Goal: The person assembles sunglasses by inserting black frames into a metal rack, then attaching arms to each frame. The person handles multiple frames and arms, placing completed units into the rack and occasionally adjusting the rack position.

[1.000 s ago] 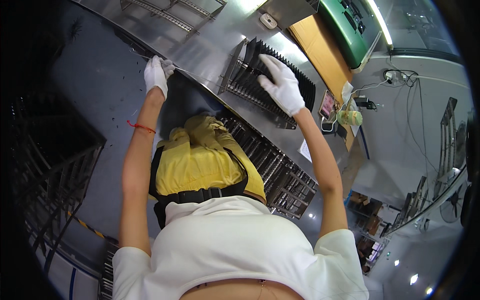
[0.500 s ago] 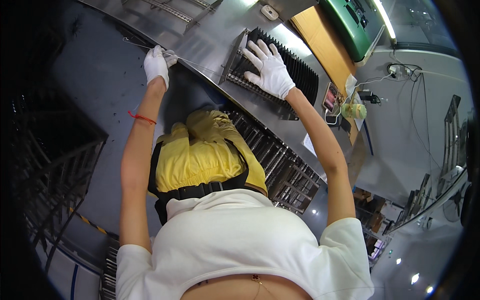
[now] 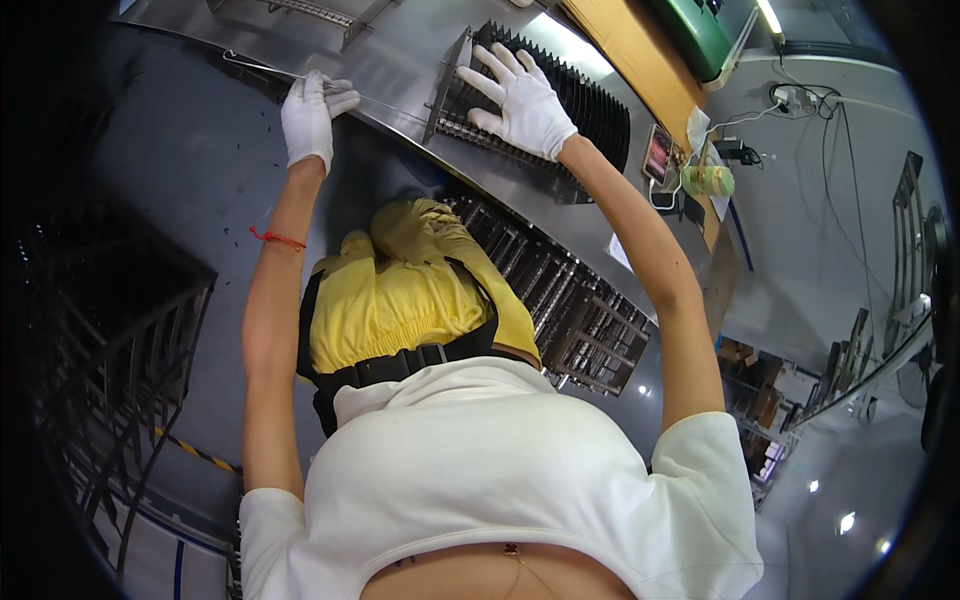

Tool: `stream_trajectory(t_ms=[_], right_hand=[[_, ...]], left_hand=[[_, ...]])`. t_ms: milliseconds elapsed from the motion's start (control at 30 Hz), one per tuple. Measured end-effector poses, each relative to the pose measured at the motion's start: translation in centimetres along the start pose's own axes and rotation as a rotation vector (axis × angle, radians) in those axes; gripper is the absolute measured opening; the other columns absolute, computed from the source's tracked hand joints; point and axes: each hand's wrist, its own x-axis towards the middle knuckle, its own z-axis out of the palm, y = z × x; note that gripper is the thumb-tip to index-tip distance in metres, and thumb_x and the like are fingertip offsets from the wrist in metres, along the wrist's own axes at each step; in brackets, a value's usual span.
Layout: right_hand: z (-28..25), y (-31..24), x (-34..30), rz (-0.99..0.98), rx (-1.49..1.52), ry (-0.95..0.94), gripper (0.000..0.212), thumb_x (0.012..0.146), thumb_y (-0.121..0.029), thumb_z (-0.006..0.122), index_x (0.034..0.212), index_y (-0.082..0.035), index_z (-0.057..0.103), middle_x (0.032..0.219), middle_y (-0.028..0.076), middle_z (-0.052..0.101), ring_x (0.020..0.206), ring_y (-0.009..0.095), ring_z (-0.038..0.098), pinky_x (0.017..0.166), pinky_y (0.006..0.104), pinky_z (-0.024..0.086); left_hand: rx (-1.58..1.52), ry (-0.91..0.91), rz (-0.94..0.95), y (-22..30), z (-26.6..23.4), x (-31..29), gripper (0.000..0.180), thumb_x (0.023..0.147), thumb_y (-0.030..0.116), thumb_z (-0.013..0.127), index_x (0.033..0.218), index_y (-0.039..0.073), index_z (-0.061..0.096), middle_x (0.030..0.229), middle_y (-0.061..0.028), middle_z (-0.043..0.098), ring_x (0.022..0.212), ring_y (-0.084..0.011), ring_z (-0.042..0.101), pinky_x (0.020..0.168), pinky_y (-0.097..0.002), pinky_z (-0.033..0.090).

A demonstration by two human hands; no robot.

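My left hand [image 3: 310,118], in a white glove, is closed round a thin metal rod [image 3: 262,67] with a hooked end, beyond the near edge of the steel table. The rod runs on to the right, toward the end of a metal rack [image 3: 441,112] filled with a row of thin black plates [image 3: 590,118]. On top of these plates my right hand [image 3: 525,105], gloved in white too, lies flat with its fingers spread. Whether the rod's far end enters the rack is hard to make out.
Another metal rack [image 3: 315,12] stands at the far left of the steel table [image 3: 395,75]. To the right are a phone [image 3: 657,155], a green-lidded jar [image 3: 708,181] and cables. Several metal racks [image 3: 600,340] sit below the table; a dark metal frame [image 3: 150,340] stands left.
The view has shifted slightly, moving the table up and left in the picture. My left fingers are straighter along the rod. The right hand keeps its place on the black plates.
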Motion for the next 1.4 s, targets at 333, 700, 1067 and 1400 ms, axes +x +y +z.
stream_trajectory(t_ms=[333,700,1067,1400], right_hand=[[0.7,0.0,0.2,-0.008,-0.012,0.052,0.061,0.094,-0.053,0.052,0.146,-0.022,0.048,0.151,0.014,0.043,0.142,0.035,0.036,0.118,0.0524,0.027],[0.3,0.8,-0.6,-0.024,0.068,0.059,0.063,0.096,-0.052,0.051,0.147,-0.016,0.045,0.152,0.015,0.042,0.143,0.037,0.035,0.119,0.0515,0.025],[1.2,6.4,-14.5,0.457,0.038,-0.005,0.054,0.100,-0.042,0.046,0.148,-0.018,0.044,0.156,0.012,0.039,0.145,0.034,0.032,0.120,0.0500,0.023],[-2.8,6.3,-18.1,0.719,0.189,0.315,0.051,0.095,-0.021,0.055,0.144,-0.008,0.048,0.149,0.020,0.045,0.138,0.038,0.041,0.115,0.0424,0.034]], left_hand=[[0.058,-0.210,-0.340,-6.9,3.4,-3.9,0.024,0.101,0.020,0.053,0.103,-0.001,0.063,0.090,-0.0112,0.067,0.075,-0.0214,0.069,0.069,-0.0344,0.061],[0.223,-0.208,-0.325,-6.3,2.4,-1.5,0.026,0.100,0.027,0.060,0.105,0.002,0.059,0.086,-0.0092,0.065,0.071,-0.0196,0.067,0.066,-0.0316,0.058],[1.185,-0.600,0.646,-9.3,2.9,-3.3,0.046,0.089,0.006,0.060,0.133,0.000,0.050,0.116,-0.0200,0.060,0.103,-0.0407,0.062,0.089,-0.0447,0.052],[1.558,-0.359,0.514,-8.0,6.5,-5.8,0.032,0.094,0.028,0.056,0.121,0.011,0.053,0.083,-0.0178,0.071,0.073,-0.0415,0.069,0.065,-0.0534,0.054]])
